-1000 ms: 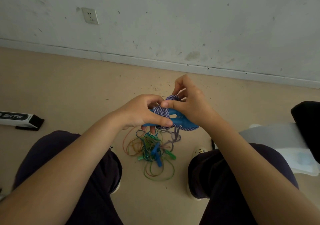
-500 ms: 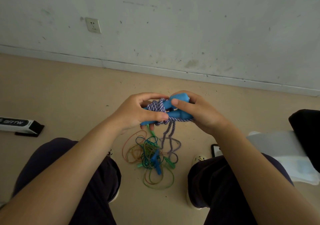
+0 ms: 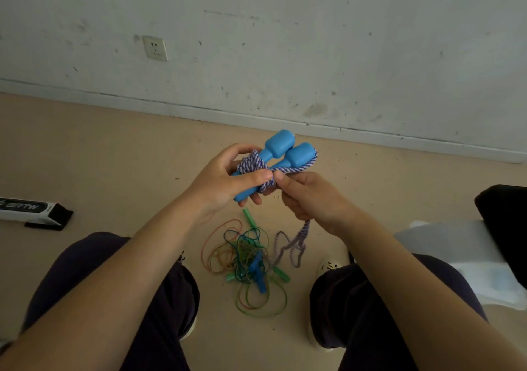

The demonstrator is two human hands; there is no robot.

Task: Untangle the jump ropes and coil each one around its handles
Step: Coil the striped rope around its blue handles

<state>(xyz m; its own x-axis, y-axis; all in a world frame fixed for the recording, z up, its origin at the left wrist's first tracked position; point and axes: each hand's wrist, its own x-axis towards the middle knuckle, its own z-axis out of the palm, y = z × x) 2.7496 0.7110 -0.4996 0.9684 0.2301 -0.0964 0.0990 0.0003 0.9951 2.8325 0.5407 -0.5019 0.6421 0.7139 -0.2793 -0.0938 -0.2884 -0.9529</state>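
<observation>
Since a moment ago both blue handles [image 3: 281, 149] have swung up so their fat ends point away from me, and the braided rope [image 3: 302, 166] now loops over the far one. My left hand [image 3: 225, 179] grips the pair, thumb pressed on the wraps [image 3: 253, 168]. My right hand [image 3: 310, 196], just beside that thumb, pinches the running rope, whose slack hangs below my palm to the floor. I judge this the winding step, partly done. Next I must carry the rope round under the handles, keeping tension so the turns stay snug. Below my wrists lies the thin-rope tangle [image 3: 248, 259], not yet sorted.
</observation>
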